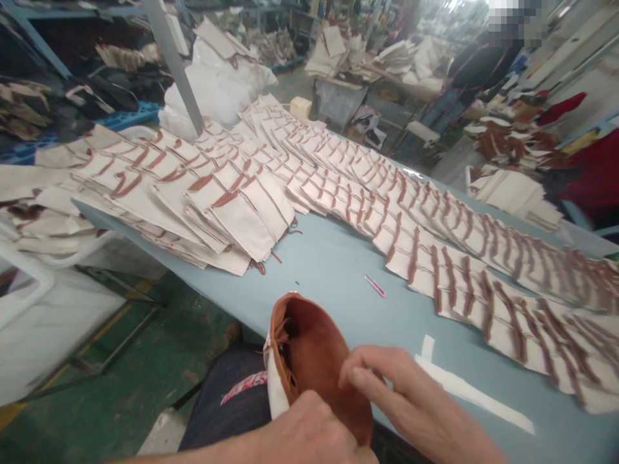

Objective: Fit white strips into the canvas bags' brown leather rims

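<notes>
A bag [316, 348] with a brown inside and a cream outer side stands open toward me at the table's near edge, above my lap. Loose brown threads or fringe show along its inner left side. My left hand [314, 428] is closed at the near rim of the bag, its fingertips hidden. At the right rim, my right hand [391, 383] has its thumb and forefinger bent together on the brown material. Beyond the bag, a small pink thread snipper [376, 285] lies on the blue-grey table [324, 258].
Overlapping cream fabric pieces with brown strips [242, 206] cover the table's left end, and long rows [435, 258] run along its far side. White strips [474, 393] lie by my right forearm. A grey post [174, 64] rises behind. Another person [476, 71] stands at the back right.
</notes>
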`<state>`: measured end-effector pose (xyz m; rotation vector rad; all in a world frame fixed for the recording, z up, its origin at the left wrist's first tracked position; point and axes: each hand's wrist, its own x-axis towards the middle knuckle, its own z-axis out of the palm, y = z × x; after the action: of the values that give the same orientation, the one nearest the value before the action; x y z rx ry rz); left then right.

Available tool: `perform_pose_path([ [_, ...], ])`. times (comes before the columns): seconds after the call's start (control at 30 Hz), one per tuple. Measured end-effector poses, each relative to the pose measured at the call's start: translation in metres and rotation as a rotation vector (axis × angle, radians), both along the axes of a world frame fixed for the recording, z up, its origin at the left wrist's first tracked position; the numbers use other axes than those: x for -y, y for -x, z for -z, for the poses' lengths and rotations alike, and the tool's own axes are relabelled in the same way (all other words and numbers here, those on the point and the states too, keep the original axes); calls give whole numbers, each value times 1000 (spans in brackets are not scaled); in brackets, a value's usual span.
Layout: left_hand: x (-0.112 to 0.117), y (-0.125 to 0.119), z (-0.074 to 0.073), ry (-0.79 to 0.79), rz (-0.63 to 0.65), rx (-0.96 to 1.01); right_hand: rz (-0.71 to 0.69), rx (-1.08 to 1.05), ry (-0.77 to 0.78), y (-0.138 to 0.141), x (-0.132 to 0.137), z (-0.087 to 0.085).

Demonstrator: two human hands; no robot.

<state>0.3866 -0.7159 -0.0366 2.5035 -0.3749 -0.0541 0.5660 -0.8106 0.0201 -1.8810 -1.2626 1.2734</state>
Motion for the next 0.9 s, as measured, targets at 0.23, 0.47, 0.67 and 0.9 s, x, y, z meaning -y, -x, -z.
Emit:
perform_pose_path([
  [0.23,51,-42,39,-18,81,-6,-15,-14,61,5,-54,9],
  [0.47,51,-41,24,-55,108,87,-11,62,82,9,-54,33],
  [0.67,61,-37,29,-52,129,89,-1,2,87,15,-47,39],
  [0.9,77,-36,37,-26,163,92,105,46,22,36,-33,65],
])
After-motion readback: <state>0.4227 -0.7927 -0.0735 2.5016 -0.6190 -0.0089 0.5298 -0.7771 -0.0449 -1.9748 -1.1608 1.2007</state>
